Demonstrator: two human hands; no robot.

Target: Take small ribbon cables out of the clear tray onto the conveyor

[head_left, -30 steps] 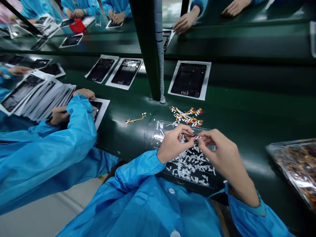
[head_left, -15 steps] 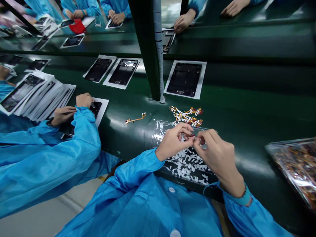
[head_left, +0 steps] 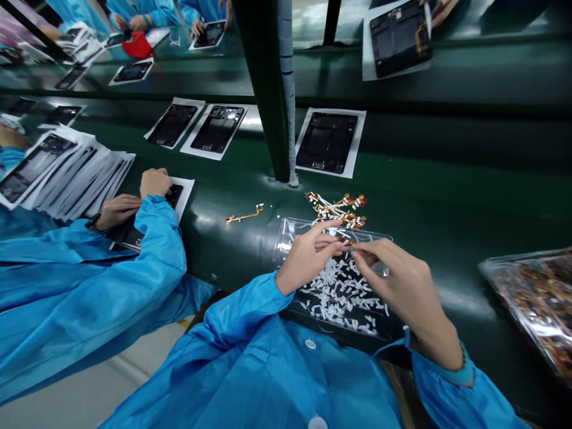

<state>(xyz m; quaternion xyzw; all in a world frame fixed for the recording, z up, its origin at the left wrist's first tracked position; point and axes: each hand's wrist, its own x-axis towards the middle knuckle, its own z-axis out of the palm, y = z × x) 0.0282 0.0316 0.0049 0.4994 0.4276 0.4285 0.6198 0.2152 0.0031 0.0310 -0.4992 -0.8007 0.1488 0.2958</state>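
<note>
Above a clear plastic tray (head_left: 280, 247) strewn with white paper-like scraps (head_left: 342, 292), my two hands meet at the fingertips. My left hand (head_left: 310, 253) is closed in a pinch on a small flex cable (head_left: 345, 241), of which brown and dark red bits show between the fingers. The thumb and forefinger of my right hand (head_left: 393, 271) are pinched at the cable's right end; whatever lies between them is too small to make out. Just past the tray lies a pile of orange-and-white flex cables (head_left: 335, 208). A single flex cable (head_left: 245, 215) lies to its left.
At right stands a clear tray (head_left: 531, 298) full of flex cables. A dark post (head_left: 270, 101) rises ahead. Tablet-like panels on white sheets (head_left: 330, 143) lie along the belt. At left a co-worker's hands (head_left: 129, 202) work beside a stack of sheeted panels (head_left: 71, 173).
My right hand has shifted slightly right and its fingers have straightened. My left hand has flattened a little. Panels on the belt have slid left. Across the line, a co-worker's panel is now lifted.
</note>
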